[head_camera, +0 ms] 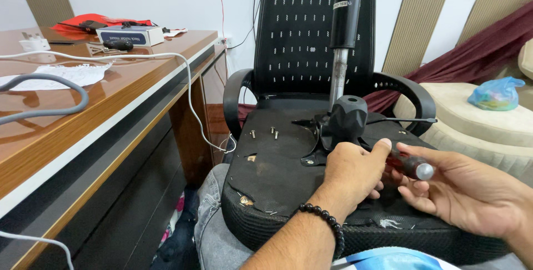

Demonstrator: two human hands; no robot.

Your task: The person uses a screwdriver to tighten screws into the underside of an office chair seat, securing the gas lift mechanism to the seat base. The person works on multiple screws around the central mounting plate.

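The left hand [350, 170] is pressing down, fingers curled, on the upturned chair seat [277, 164] lying across the lap, while the right hand [461, 189] is pinching a red-handled screwdriver [408, 164] just beside the black mechanism [344, 120].

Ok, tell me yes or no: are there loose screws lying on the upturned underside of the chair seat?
Yes, a few small silver screws lie loose on the black underside of the seat, left of the mechanism.

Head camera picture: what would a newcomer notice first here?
An upturned office chair fills the centre, its gas column pointing up. At lower right, both hands meet on a red-handled screwdriver: the left hand grips near the mechanism, the right hand holds the handle end. A wooden desk with cables stands at left.
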